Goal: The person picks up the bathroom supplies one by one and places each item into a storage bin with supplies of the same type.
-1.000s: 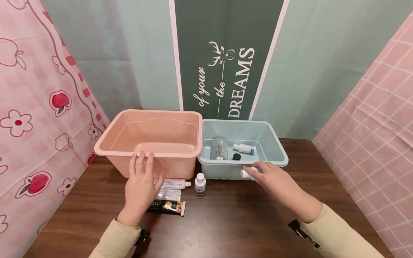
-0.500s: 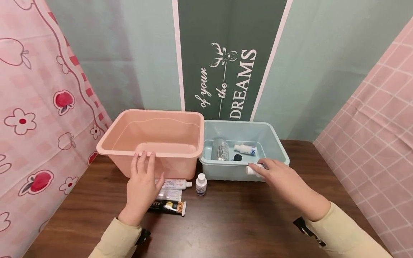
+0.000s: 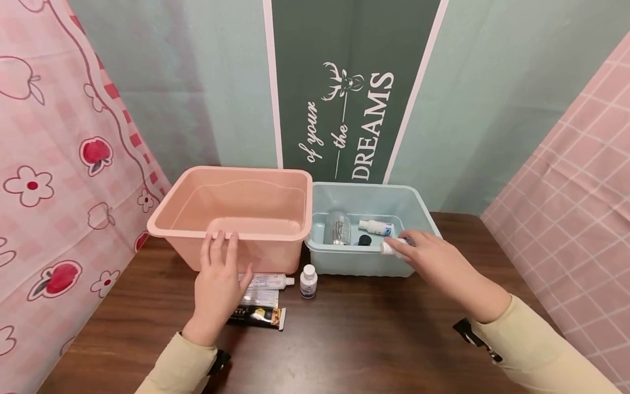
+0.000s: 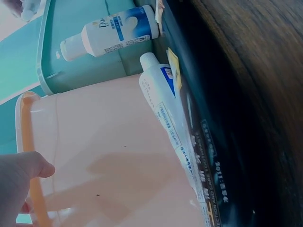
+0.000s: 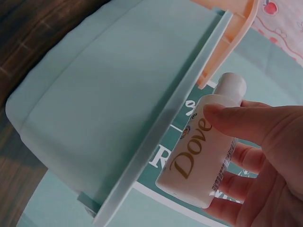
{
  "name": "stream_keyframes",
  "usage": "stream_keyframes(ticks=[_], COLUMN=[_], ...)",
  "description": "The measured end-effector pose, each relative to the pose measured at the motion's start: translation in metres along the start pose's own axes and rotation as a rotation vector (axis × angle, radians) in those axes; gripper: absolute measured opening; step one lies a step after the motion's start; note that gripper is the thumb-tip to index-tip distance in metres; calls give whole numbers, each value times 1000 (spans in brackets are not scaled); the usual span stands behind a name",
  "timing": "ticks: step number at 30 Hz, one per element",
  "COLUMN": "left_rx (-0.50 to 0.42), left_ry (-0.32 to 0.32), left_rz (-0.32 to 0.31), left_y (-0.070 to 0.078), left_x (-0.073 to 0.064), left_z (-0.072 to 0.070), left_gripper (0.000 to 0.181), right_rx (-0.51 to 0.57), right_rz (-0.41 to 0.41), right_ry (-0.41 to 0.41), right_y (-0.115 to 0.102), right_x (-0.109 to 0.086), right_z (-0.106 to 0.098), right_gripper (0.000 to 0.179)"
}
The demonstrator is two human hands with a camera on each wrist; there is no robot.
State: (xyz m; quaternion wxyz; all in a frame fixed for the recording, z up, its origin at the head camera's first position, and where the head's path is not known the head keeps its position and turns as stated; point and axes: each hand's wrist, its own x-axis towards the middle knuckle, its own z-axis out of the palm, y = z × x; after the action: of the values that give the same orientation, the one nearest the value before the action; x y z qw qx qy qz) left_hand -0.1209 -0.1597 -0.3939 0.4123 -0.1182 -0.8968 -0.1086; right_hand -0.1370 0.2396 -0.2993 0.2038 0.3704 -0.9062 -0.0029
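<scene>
My right hand (image 3: 435, 257) holds a small white Dove bottle (image 5: 196, 151) between thumb and fingers, tilted, at the front rim of the light blue bin (image 3: 344, 262). My left hand (image 3: 216, 293) rests on the front of the pink bin (image 3: 172, 227), its fairly straight fingers at the rim and its thumb against the outer wall. Inside the blue bin lie a clear bottle (image 3: 337, 229), a white bottle (image 3: 376, 227) and a black cap-like piece (image 3: 364, 240); what the black piece belongs to is hidden.
A white bottle with a blue label (image 3: 308, 282) stands upright before the bins. Left of it lie a white tube (image 3: 270, 282), a pale flat packet (image 3: 261, 297) and a black tube (image 3: 258, 316), partly behind my left hand. Curtains hang around the dark wooden table (image 3: 354, 350).
My right hand has risen and moved slightly right with the Dove bottle, from in front of the blue bin's wall up to its rim. The left hand stays on the pink bin.
</scene>
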Motion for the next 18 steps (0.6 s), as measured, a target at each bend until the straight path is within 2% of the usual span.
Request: stream_keyframes(ticks=[7, 13, 18], left_rx=[22, 41, 42], left_ry=[-36, 4, 8], left_rz=[-2, 27, 26], left_y=[-1, -3, -3], left_x=[-1, -1, 0], left_z=[0, 0, 2], left_gripper=[67, 70, 70], right_rx=[20, 46, 58], right_rz=[19, 41, 46], right_ry=[-36, -78, -114], right_y=[6, 12, 18], right_x=[6, 13, 19], right_z=[-2, -6, -7], right_gripper=[52, 51, 49])
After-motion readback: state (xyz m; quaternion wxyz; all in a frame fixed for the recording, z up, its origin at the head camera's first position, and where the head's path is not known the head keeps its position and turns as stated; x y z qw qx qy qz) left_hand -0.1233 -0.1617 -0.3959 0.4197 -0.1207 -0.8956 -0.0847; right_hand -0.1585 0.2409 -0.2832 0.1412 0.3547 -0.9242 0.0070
